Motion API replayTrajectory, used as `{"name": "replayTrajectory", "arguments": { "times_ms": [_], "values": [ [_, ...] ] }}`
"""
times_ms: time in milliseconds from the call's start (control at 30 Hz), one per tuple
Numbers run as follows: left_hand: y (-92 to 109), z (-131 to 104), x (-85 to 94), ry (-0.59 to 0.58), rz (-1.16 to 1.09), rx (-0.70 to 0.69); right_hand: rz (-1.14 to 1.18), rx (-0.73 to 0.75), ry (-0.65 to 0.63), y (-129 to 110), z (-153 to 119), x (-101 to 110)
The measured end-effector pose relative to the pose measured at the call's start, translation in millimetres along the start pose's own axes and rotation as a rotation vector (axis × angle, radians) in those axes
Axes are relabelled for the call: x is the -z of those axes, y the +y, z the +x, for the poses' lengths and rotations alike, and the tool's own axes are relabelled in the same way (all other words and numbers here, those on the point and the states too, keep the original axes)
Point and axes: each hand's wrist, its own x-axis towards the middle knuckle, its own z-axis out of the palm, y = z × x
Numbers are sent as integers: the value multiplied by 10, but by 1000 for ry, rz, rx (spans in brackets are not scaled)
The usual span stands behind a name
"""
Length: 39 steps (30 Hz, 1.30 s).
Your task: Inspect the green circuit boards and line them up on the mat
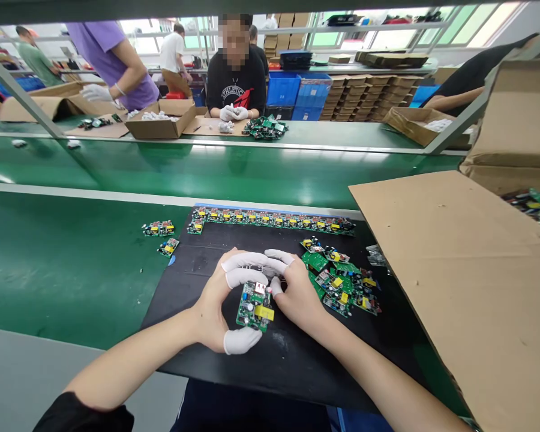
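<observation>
Above the black mat [198, 258], my left hand [222, 300], in white finger cots, grips a small circuit board [254, 306] between thumb and fingers. The board carries a yellow-taped part and a white-topped connector. My right hand [294, 288], also in finger cots, is closed beside the board's upper right, its fingers against the left fingertips. Small metal pins show between the two hands; what the right fingers pinch is hidden. A loose pile of similar circuit boards [342, 282] lies just right of my right hand.
A row of boards [265, 219] lines the mat's far edge. A few boards [159, 228] lie left on the green table. A large cardboard sheet [468, 258] slants along the right. Across the bench [171, 159], a person [236, 84] in white gloves sits by another board pile [266, 127].
</observation>
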Motion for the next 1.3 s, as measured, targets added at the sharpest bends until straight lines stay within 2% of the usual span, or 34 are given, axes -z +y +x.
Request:
{"name": "replayTrajectory", "arguments": {
  "times_ms": [133, 233, 667, 933, 1300],
  "values": [
    [-3, -16, -27, 59, 43, 126, 367, 98, 146, -156, -62, 184],
    [0, -22, -46, 80, 71, 164, 444, 167, 176, -266, -118, 261],
    [11, -72, -112, 65, 214, 107, 437, 242, 245, -417, -144, 284],
    [14, -80, -145, 84, 254, 66, 285, 237, 313, -437, -177, 278],
    [30, -75, -133, 97, 314, -11, 273, 316, 341, -435, -163, 289]
  ]
}}
